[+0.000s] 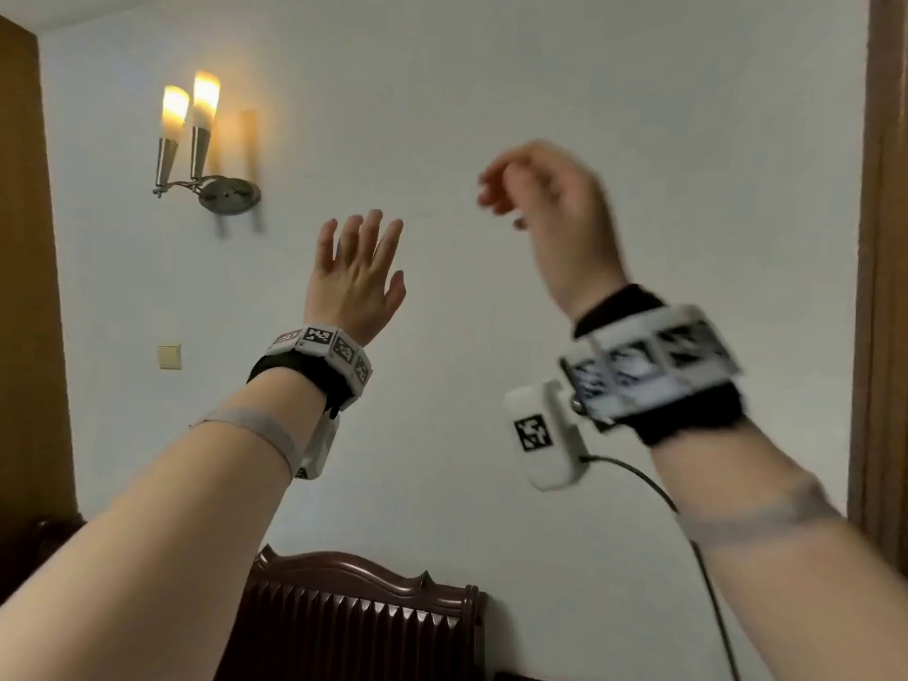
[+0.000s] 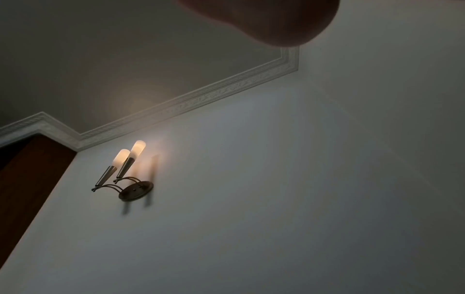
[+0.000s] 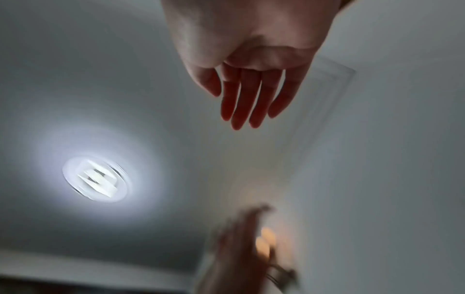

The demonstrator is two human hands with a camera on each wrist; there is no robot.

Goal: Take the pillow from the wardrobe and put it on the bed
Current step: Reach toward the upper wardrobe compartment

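Note:
No pillow shows in any view. Both arms are raised in front of a white wall. My left hand [image 1: 356, 267] is held up with its fingers spread and straight, empty. My right hand [image 1: 540, 189] is higher and to the right, blurred by motion, wrist bent, fingers hanging loose; in the right wrist view my right hand [image 3: 249, 79] shows straight fingers holding nothing. The bed's dark carved wooden headboard [image 1: 354, 611] stands against the wall below the arms. Only the heel of my left hand [image 2: 264, 21] shows in the left wrist view.
A lit two-lamp wall sconce [image 1: 196, 145] hangs on the wall at upper left, with a light switch [image 1: 169, 356] below it. Brown wooden panels stand at the far left [image 1: 24, 287] and far right [image 1: 884, 287]. A round ceiling light [image 3: 96, 179] glows overhead.

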